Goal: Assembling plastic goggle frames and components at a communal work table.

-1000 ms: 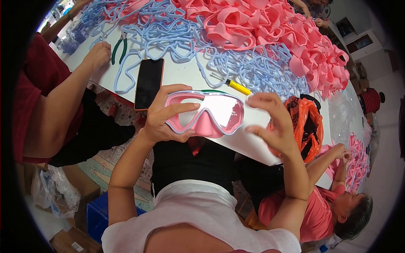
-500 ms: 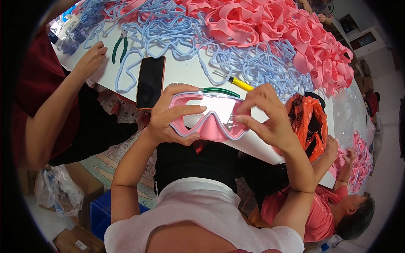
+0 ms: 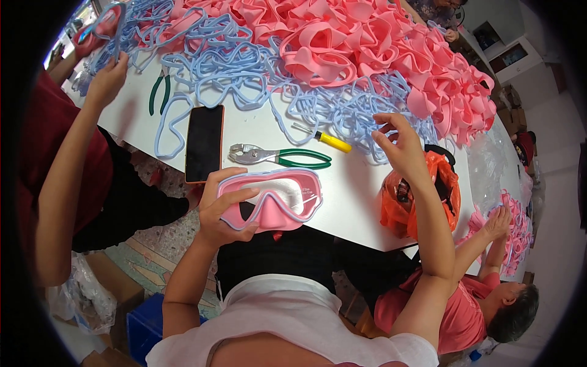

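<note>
I see the white table (image 3: 361, 214) stretching under and past the fingers of both hands. Farthest beyond them I have a big heap of pink pieces (image 3: 373, 43), then a tangle of blue frames (image 3: 235, 67) reaching near the fingertips of the right hand (image 3: 400, 147); whether they touch it, I can't tell. Those fingers are bent and parted from the thumb. An orange bag (image 3: 394, 208) sits behind them. My pink mask (image 3: 277, 213) is gripped at its left end by the left hand (image 3: 221, 211), one finger across the lens. Just beyond those fingers lies a black phone (image 3: 205, 144); green-handled pliers (image 3: 269, 156) lie ahead, past the mask, and a yellow screwdriver (image 3: 334, 142) rests between the pliers and the right fingertips.
</note>
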`<control>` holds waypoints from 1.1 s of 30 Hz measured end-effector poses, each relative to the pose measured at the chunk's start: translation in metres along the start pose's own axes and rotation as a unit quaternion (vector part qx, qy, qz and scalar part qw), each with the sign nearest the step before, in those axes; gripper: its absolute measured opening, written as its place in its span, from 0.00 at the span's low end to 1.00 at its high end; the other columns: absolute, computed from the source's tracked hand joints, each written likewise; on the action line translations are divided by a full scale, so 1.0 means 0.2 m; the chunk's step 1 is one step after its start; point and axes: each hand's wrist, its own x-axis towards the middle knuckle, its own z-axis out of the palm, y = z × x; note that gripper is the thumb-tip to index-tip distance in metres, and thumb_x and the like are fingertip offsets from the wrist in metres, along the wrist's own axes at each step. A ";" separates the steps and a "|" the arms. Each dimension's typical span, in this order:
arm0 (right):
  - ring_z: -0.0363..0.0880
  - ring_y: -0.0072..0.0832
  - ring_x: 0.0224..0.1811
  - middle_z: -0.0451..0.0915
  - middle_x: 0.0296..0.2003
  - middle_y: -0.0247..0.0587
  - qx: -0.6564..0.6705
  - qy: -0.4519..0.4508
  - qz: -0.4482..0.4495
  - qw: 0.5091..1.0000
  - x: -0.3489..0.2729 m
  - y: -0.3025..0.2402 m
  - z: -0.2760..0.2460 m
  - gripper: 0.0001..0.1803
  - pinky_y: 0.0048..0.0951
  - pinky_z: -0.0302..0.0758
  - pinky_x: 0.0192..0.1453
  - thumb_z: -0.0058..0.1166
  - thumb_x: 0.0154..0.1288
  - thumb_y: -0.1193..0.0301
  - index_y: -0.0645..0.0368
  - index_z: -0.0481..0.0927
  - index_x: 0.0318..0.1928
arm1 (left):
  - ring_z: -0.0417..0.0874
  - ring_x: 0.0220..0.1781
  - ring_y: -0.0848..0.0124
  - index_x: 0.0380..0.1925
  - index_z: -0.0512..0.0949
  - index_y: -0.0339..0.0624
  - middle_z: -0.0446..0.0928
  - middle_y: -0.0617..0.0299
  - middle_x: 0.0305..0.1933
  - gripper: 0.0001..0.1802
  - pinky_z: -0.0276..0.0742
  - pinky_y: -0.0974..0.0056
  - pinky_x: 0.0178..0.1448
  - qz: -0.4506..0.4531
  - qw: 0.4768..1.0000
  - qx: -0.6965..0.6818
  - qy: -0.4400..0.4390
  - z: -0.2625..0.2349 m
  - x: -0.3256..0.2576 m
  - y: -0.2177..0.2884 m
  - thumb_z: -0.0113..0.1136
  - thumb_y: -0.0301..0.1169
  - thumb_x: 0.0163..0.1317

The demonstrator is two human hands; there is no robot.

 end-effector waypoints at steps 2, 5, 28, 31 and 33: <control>0.78 0.34 0.44 0.79 0.45 0.45 -0.120 0.009 -0.046 0.992 0.08 0.04 0.01 0.15 0.31 0.77 0.44 0.62 0.58 0.76 0.62 0.79 0.47 | 0.78 0.55 0.51 0.43 0.84 0.41 0.75 0.41 0.53 0.27 0.76 0.55 0.58 -0.016 1.000 0.000 0.012 0.00 -0.02 0.00 0.73 0.37 0.38; 0.78 0.39 0.45 0.79 0.44 0.46 -0.240 -0.004 -0.082 0.967 0.18 0.07 0.04 0.15 0.36 0.76 0.50 0.63 0.57 0.74 0.62 0.80 0.46 | 0.78 0.54 0.50 0.44 0.84 0.40 0.74 0.40 0.53 0.27 0.76 0.55 0.58 -0.025 0.999 0.004 0.034 0.00 -0.03 0.01 0.72 0.39 0.41; 0.79 0.35 0.33 0.81 0.32 0.46 -0.165 0.166 -0.043 0.971 0.50 0.25 -0.24 0.10 0.32 0.74 0.40 0.55 0.69 0.70 0.64 0.79 0.45 | 0.79 0.53 0.51 0.42 0.83 0.39 0.74 0.40 0.53 0.27 0.77 0.53 0.56 -0.073 0.994 0.022 0.076 -0.08 -0.15 -0.04 0.68 0.49 0.49; 0.82 0.42 0.35 0.82 0.34 0.50 -0.208 0.168 -0.095 0.959 0.52 0.23 -0.23 0.10 0.37 0.76 0.41 0.55 0.68 0.70 0.64 0.80 0.45 | 0.79 0.53 0.51 0.42 0.83 0.39 0.74 0.40 0.52 0.27 0.77 0.54 0.56 -0.077 0.993 0.026 0.081 -0.09 -0.15 -0.04 0.68 0.50 0.48; 0.82 0.42 0.35 0.82 0.35 0.50 -0.214 0.160 -0.091 0.959 0.54 0.23 -0.26 0.10 0.38 0.76 0.42 0.55 0.68 0.70 0.64 0.80 0.44 | 0.79 0.53 0.51 0.42 0.83 0.40 0.74 0.40 0.52 0.27 0.77 0.54 0.56 -0.079 0.993 0.027 0.083 -0.09 -0.15 -0.04 0.68 0.49 0.48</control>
